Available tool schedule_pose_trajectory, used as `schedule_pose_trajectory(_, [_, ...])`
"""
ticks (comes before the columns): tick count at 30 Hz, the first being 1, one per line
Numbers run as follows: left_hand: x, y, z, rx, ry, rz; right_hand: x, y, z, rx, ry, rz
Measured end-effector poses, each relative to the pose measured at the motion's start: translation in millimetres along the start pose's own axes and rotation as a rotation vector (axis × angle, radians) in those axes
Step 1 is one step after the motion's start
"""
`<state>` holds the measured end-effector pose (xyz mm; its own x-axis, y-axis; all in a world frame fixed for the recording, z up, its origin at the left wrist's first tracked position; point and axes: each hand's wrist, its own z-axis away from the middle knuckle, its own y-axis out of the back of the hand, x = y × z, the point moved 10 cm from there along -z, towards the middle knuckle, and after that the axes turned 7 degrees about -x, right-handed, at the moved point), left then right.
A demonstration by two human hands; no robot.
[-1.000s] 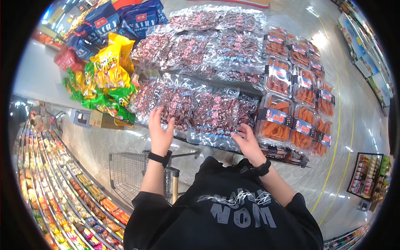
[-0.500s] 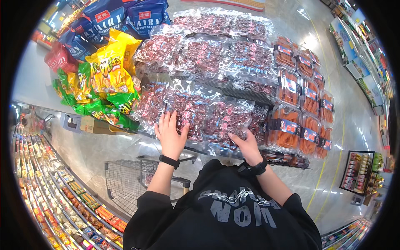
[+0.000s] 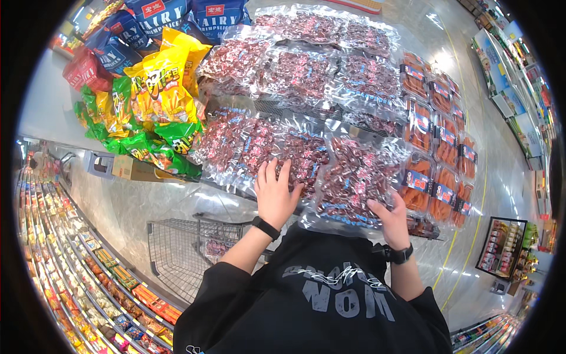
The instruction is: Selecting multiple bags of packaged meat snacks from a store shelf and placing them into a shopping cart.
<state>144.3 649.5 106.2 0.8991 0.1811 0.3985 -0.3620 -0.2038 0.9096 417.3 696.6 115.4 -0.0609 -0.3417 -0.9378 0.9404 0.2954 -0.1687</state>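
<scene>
Right hand (image 3: 394, 217) pinches the right edge of a flat, clear plastic bag of dark-red pieces (image 3: 356, 174), right of centre; rear fingers hidden. Left hand (image 3: 276, 194) open, fingertips at the similar bagged row (image 3: 253, 144), mid-frame. Reads as pick-up step; next move needs firmer, two-sided support.

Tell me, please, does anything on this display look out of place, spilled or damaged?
One clear packet, held by the right hand, is out of line: its near end overlaps the black shirt in the view, while other packets lie in rows. I see no spill or tear.
</scene>
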Motion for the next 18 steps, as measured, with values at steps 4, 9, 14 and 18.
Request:
schedule_pose_trajectory(4, [-10, -3, -4, -0.034, -0.027, 0.147, 48, -21, -36, -0.076, -0.096, -0.275])
schedule_pose_trajectory(9, [-42, -4, -9, -0.037, 0.133, 0.635, 77, -48, -79, -0.13, -0.134, -0.257])
schedule_pose_trajectory(14, [-93, -35, -4, -0.048, 0.321, 1.112, 75, -74, -92, -0.208, 0.042, 0.092])
schedule_pose_trajectory(18, [-101, -39, -7, -0.119, 0.41, 1.24, 76, -68, -101, -0.221, 0.018, 0.051])
